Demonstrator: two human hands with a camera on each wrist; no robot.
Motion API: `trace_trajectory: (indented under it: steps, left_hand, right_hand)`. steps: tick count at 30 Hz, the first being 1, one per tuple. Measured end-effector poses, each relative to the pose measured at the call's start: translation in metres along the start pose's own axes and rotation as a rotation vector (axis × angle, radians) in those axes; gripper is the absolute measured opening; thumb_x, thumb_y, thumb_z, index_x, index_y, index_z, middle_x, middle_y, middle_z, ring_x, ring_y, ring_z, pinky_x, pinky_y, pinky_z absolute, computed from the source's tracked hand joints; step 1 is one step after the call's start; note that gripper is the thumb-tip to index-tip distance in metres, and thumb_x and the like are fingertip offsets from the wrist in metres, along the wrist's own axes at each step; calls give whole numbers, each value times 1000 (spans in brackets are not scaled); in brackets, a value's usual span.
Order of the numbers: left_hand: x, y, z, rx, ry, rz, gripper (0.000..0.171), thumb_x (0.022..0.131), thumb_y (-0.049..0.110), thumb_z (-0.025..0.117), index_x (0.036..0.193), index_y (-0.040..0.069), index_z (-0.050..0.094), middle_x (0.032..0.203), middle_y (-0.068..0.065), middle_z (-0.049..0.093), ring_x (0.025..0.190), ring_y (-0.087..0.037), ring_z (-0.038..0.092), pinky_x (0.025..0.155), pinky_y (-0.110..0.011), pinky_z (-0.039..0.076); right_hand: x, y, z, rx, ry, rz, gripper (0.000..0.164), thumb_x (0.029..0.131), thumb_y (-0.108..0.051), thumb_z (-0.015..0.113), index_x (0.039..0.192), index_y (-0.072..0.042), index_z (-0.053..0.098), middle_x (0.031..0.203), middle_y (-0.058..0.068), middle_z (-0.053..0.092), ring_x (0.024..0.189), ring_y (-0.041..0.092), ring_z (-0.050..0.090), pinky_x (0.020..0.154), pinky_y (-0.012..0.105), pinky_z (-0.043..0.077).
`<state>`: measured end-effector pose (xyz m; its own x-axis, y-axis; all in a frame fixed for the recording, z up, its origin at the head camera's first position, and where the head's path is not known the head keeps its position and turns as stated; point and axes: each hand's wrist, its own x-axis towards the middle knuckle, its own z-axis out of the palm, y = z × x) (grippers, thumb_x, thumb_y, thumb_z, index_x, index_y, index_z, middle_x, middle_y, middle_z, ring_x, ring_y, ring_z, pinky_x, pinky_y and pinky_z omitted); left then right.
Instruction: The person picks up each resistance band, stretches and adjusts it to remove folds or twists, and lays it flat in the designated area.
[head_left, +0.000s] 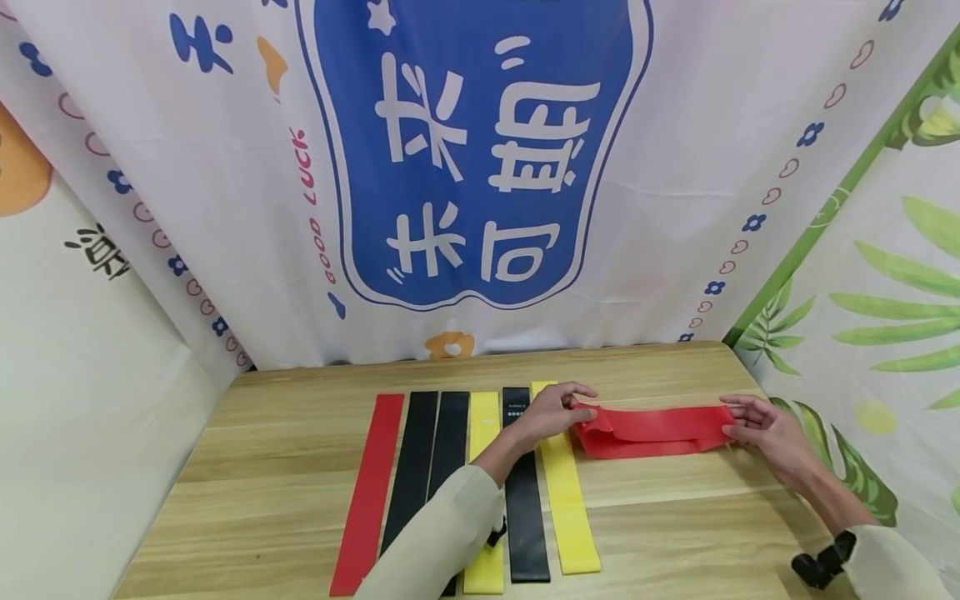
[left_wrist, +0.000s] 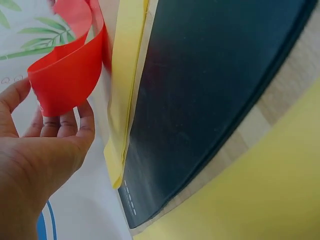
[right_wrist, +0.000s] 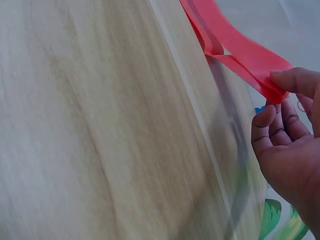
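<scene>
A red resistance loop band (head_left: 660, 425) stretches between my two hands over the right part of the table, its two layers partly apart. My left hand (head_left: 551, 412) holds its left end; in the left wrist view that end curves as a wide loop (left_wrist: 70, 82) between thumb and fingers. At the other end my right hand (head_left: 768, 429) pinches the band, and in the right wrist view the thumb (right_wrist: 292, 80) presses on the gathered tip. Beneath my left hand lie a yellow band (head_left: 570, 508) and a black band (head_left: 527, 525) with small white print at its top.
More flat bands lie side by side to the left: a red one (head_left: 367, 496), two black ones (head_left: 408, 467) and a yellow one (head_left: 483, 575), partly covered by my left sleeve (head_left: 435, 537). Printed cloth (head_left: 675, 250) hangs behind the wooden table (head_left: 247, 475).
</scene>
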<state>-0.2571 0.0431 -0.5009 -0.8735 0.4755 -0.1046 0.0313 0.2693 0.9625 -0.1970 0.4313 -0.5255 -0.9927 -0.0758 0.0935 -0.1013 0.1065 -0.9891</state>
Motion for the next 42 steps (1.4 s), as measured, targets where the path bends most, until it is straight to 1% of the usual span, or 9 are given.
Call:
trace_trajectory:
  steps: [4, 9, 13, 20, 26, 30, 33, 36, 42]
  left_hand:
    - [-2, 0, 1, 22, 8, -11, 39, 98, 21, 76, 134, 9, 71, 79, -1, 57, 72, -16, 53, 62, -22, 41]
    - [-3, -1, 1, 104, 3, -27, 37, 94, 22, 81, 129, 13, 76, 84, -3, 58, 77, -13, 51, 61, -23, 39]
    - [-4, -2, 2, 144, -13, -24, 35, 91, 19, 84, 125, 14, 79, 85, -3, 59, 80, -14, 51, 62, -23, 41]
    - [-4, -4, 2, 147, -63, -3, 30, 91, 10, 82, 121, 13, 80, 87, -2, 58, 82, -13, 52, 64, -24, 43]
    - [-4, -4, 0, 154, -130, 14, 37, 91, 4, 79, 127, 12, 77, 104, 4, 68, 97, -11, 58, 73, -23, 54]
    - [-3, -4, -1, 122, -171, 23, 42, 92, 0, 76, 132, 12, 74, 111, 4, 73, 98, -10, 62, 69, -24, 53]
    - [-3, -4, -1, 79, -191, 29, 42, 93, -2, 74, 131, 15, 75, 110, 4, 73, 91, -12, 62, 67, -27, 50]
    - [-3, -3, -2, 47, -200, 40, 41, 94, -3, 71, 128, 18, 77, 107, 5, 72, 89, -13, 61, 69, -29, 51]
    - [-3, -1, -4, 29, -193, 56, 40, 95, -5, 65, 120, 21, 80, 107, 7, 71, 91, -14, 58, 72, -30, 52]
  right_hand:
    - [-1, -1, -1, -46, 4, 9, 42, 92, 10, 74, 131, -2, 68, 104, -9, 75, 89, 5, 69, 68, 22, 57]
    - [-1, -3, -2, -87, 13, 19, 38, 92, 9, 75, 128, -1, 70, 104, -11, 73, 92, 2, 67, 71, 20, 57]
    - [-2, -4, -2, -61, 8, 20, 37, 93, 10, 74, 128, 2, 69, 104, -10, 73, 93, 2, 67, 73, 20, 58]
    - [-1, -4, -3, -14, 13, -12, 35, 92, 12, 73, 125, 2, 71, 103, -10, 73, 92, 2, 68, 74, 19, 59]
    - [0, -1, -4, 30, 10, -31, 34, 92, 16, 71, 123, 2, 73, 102, -9, 74, 91, 2, 69, 75, 19, 60]
    - [0, -1, -5, 21, 6, -27, 33, 93, 15, 71, 123, 2, 73, 102, -9, 74, 91, 3, 69, 76, 19, 60]
    - [0, -1, -5, -18, 11, -23, 32, 93, 13, 72, 123, 3, 72, 100, -9, 75, 89, 3, 69, 75, 18, 59]
    - [1, -3, -5, -89, 24, -10, 31, 93, 9, 74, 123, 3, 73, 100, -11, 74, 88, 2, 68, 73, 17, 58]
    - [1, -8, -3, -222, 43, 40, 22, 95, 1, 76, 117, -4, 76, 102, -20, 71, 85, 0, 64, 67, 19, 53]
